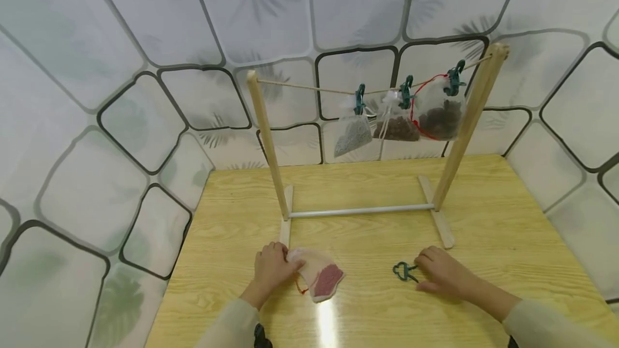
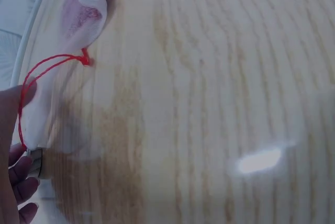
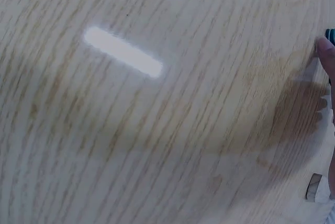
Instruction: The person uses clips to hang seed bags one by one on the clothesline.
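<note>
A small sheer drawstring bag (image 1: pixel 328 279) with pink contents lies on the table, its pale upper end at my left hand (image 1: pixel 272 268). Thumb and fingers pinch that end, and a red drawstring (image 2: pixel 49 59) loops out beside them in the left wrist view. On the right, my right hand (image 1: pixel 445 273) holds a dark green clothespin (image 1: pixel 402 271) by its two handles, the clip end pointing left. Only the thumb (image 3: pixel 326 54) and a sliver of the clothespin (image 3: pixel 330 36) show at the right wrist view's edge.
A wooden rack (image 1: pixel 456 146) with a cord (image 1: pixel 300 88) stands behind the hands. From the cord hang a grey-filled bag (image 1: pixel 355 136), a brown-filled bag (image 1: pixel 398 129) and a darker one with red string (image 1: pixel 440 120), each under a green clothespin. A white rod (image 1: pixel 362 211) joins the rack's feet.
</note>
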The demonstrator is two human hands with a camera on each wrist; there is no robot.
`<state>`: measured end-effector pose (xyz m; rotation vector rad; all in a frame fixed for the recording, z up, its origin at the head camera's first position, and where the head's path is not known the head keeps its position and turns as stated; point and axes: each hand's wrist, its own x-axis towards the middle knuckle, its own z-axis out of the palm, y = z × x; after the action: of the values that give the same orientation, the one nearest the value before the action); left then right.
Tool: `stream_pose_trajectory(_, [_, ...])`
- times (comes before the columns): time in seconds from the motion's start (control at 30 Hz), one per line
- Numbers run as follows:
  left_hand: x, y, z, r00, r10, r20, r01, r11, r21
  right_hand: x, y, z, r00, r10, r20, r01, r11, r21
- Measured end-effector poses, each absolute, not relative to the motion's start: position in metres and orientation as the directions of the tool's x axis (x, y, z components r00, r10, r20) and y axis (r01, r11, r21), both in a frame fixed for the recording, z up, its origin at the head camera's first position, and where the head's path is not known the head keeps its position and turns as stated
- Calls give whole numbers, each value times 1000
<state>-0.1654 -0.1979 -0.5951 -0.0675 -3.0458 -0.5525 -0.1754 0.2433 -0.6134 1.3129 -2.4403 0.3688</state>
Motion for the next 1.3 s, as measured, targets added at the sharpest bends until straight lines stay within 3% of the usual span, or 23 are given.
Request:
stream_pose_trajectory(0.17, [-163,-199,-602,-996,43,75,65,943,326,-168,243,-615,-602,-708,370,-790,596,-146])
stream_pose_trajectory(0.37, [-161,-205,-602,-996,87,33,93,933,347,-164,240,-617,-622,-677,393,-779,587,-221])
stream_pose_trajectory(0.53, [-160,-209,-599,-991,123,-46,83,857,509,-161,238,-619,-639,-655,404,-765,599,-237])
stream_pose_trajectory(0.63, [-159,-212,-597,-990,135,-48,76,783,618,-160,236,-613,-680,-641,357,-731,629,-264])
stream_pose_trajectory(0.73, [-160,-214,-596,-989,147,-27,95,757,647,-159,235,-605,-713,-625,318,-701,648,-298])
stream_pose_trajectory(0.83, [-161,-214,-595,-983,181,21,153,759,633,-163,233,-598,-650,-647,398,-759,580,-296])
stream_pose_trajectory(1.0, [-167,-211,-585,-951,261,168,309,757,575,-179,228,-587,-439,-686,580,-895,393,-211])
stream_pose_trajectory(1.3, [-178,-204,-546,-842,428,328,538,712,451,-201,207,-528,-346,-786,511,-935,333,-122])
